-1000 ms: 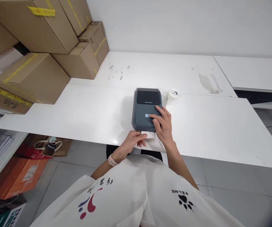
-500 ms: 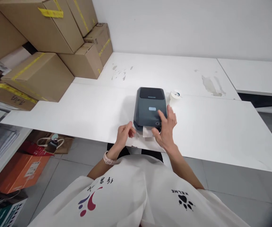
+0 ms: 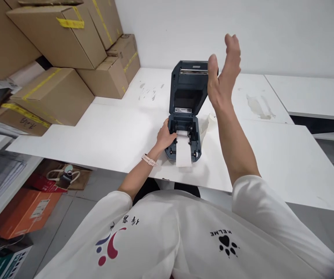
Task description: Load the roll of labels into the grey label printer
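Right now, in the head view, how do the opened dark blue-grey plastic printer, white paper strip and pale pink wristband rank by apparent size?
Largest to smallest:
1. Opened printer
2. Paper strip
3. Pink wristband

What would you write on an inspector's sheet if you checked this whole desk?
Surface: white table with grey marks.
Job's things: printer with its lid open; paper strip pokes out past its front.
Clutter: cardboard boxes at the left; white roll right of the printer, partly hidden.
Grips: left grip on the printer's left edge; right grip beside the lid, fingers up, touch unclear.
Cables: thin strand at lower left, maybe a cord.
Surroundings: white wall, tiled floor, orange box.
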{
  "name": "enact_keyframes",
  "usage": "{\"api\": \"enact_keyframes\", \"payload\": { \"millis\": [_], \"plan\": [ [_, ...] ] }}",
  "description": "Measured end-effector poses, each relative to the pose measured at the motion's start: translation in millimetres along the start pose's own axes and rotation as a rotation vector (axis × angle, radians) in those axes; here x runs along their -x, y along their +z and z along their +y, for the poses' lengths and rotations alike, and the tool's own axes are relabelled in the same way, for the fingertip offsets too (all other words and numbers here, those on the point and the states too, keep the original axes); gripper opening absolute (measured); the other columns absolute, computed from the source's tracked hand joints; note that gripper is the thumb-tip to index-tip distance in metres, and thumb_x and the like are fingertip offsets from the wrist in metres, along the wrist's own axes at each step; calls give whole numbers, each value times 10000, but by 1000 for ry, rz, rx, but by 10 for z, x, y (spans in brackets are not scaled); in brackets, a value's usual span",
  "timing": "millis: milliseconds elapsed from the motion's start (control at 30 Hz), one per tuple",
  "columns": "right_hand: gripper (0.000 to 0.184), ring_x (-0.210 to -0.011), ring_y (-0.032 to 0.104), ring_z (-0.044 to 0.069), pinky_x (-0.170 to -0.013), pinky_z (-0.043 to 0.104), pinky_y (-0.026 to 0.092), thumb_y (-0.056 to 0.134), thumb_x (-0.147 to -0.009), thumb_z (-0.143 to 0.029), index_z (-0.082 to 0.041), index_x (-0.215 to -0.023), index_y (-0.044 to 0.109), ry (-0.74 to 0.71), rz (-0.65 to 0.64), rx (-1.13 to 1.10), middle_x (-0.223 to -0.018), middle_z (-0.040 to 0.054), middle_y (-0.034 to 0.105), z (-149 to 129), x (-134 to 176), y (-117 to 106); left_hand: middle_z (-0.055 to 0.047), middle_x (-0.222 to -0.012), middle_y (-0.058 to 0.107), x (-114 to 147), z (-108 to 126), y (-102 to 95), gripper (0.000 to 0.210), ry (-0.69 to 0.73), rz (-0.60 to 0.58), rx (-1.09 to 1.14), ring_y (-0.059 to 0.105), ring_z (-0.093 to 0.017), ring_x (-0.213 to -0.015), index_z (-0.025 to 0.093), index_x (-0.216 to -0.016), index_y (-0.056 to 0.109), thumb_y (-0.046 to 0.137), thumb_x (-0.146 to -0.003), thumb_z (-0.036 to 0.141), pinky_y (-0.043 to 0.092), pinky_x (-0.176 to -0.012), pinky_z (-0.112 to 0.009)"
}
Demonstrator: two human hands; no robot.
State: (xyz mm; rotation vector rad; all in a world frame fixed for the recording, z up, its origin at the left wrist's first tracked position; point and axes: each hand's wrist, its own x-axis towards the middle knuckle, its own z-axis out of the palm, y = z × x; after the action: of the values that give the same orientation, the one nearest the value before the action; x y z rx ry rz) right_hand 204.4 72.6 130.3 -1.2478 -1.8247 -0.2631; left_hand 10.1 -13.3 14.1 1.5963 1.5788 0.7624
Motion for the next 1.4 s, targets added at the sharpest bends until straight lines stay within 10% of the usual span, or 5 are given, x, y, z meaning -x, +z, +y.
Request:
{"api": "enact_keyframes", "payload": {
  "millis": [167,400,800,1067,1400],
  "plan": [
    [401,-1219,601,311,-981,480,486,343,-1030,-324,-242,-1291,635,-54,-411,-38,-1247,105,691,-200,509,-47,-110,-1317,676,-22,-58,17,873,35,50,-44,636,-363,-1191,246,-1592,253,545,-775,146,449,-1045,-512],
    [437,-1043,701,365,-846,434,524,602,-765,-78,-143,-1184,711,-181,-1264,245,-1123,178,756,-381,799,435,-88,-1365,665,-47,-115,64,909,31,116,28,610,-366,-1241,263,-1578,299,550,-721,94,416,-1087,-519],
    [271,-1069,642,259,-982,414,489,745,-820,-364,-274,-1072,702,377,-709,-657,-1112,61,710,493,1578,-1105,-92,-1492,569,8,-74,12,930,31,73,49,602,-342,-1275,274,-1620,196,525,-768,100,410,-1101,-519],
    [502,-991,669,236,-911,444,549,824,-706,-410,-256,-1163,684,785,-615,-666,-1250,80,687,1045,2259,-767,-73,-1489,579,-16,-97,44,932,22,117,118,565,-342,-1333,297,-1585,298,561,-718,80,389,-1143,-536],
    [903,-1325,566,332,-1061,502,497,930,-479,-363,-232,-1297,571,805,-540,-691,-1424,148,604,1583,1382,-82,-77,-1476,594,-31,-117,60,974,9,132,119,568,-334,-1339,271,-1595,284,546,-679,64,370,-1160,-534]
  ]
}}
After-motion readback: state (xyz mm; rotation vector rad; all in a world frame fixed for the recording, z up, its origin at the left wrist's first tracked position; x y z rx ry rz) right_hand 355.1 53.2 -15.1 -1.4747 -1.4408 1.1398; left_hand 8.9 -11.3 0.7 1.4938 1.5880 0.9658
